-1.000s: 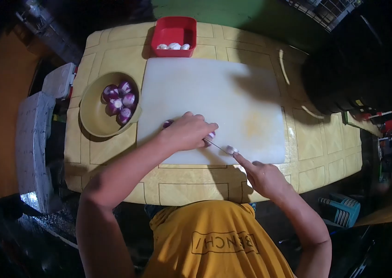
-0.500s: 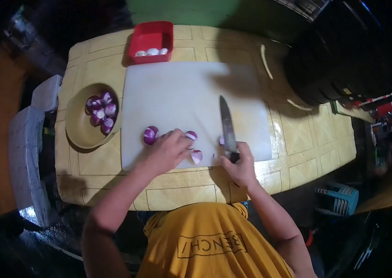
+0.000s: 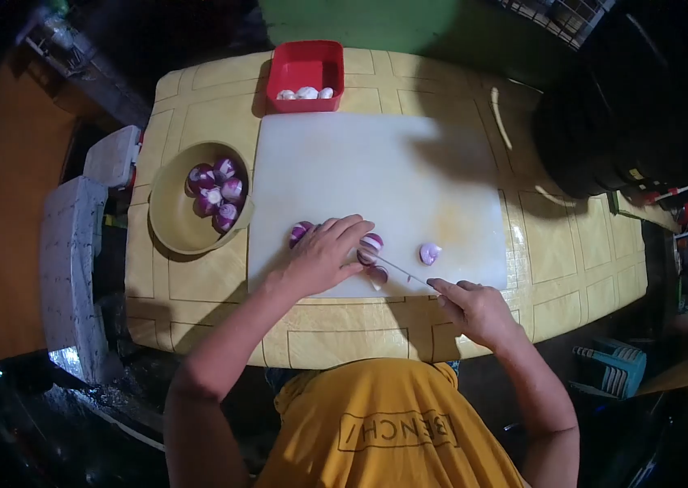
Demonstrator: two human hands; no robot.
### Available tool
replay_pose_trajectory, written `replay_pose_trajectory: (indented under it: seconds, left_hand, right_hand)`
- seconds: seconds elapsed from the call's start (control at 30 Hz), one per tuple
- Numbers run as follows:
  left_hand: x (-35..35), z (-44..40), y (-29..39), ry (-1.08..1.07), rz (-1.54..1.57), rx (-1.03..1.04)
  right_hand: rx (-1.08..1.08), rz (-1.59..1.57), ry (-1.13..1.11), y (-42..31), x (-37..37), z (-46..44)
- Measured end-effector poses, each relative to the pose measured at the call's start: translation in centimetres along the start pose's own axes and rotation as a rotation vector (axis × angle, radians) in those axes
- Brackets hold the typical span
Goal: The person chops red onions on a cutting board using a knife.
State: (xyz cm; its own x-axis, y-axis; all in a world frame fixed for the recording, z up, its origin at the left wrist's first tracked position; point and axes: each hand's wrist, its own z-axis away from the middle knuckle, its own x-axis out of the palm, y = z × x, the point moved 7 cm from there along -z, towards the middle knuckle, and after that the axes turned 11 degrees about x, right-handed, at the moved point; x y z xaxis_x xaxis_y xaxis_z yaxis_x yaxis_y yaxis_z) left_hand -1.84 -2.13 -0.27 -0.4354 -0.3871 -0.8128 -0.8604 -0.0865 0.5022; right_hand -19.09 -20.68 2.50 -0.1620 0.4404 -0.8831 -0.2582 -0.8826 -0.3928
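My left hand [image 3: 327, 254] is closed on a cut red onion [image 3: 370, 247], low on the white cutting board [image 3: 360, 163]. Held by its handle in my right hand [image 3: 478, 311] is a knife [image 3: 397, 267], its blade pointing left with the tip end at the onion. Another red onion [image 3: 301, 233] lies by the back of my left hand, partly hidden. A piece of onion [image 3: 378, 277] sits just below the held one. To the right of the blade rests a pale purple onion piece [image 3: 430, 253].
A yellowish bowl [image 3: 169, 213] of several red onions stands left of the board. Behind the board is a red container [image 3: 307, 69] with white bulbs. A large dark object [image 3: 588, 122] occupies the back right of the yellow-covered table [image 3: 344, 335].
The knife, upright half a second ago, has swung down leftward to the onion. My left hand has closed round the onion. The view has shifted, so the board appears farther right than half a second ago.
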Motion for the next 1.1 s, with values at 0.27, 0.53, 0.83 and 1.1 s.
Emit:
replay_pose_trajectory:
  seconds: [0.27, 0.53, 0.83, 1.1]
  left_hand:
    - [1.1, -3.2, -0.2, -0.214, 0.037, 0.139]
    - [2.5, -3.2, -0.8, -0.360, 0.087, 0.028]
    - [2.2, -3.0, -0.2, -0.217, 0.073, 0.122]
    - [1.7, -2.6, 0.2, -0.161, 0.105, -0.048]
  right_hand:
    - [-0.038, 0.152, -0.067, -0.6, -0.9, -0.6]
    - [-0.010, 0.188, -0.097, -2.0, -1.4, -0.8]
    - [-0.101, 0.211, -0.094, -0.5, 1.3, -2.6]
    - [0.071, 0.041, -0.100, 2.5, -1.2, 0.5]
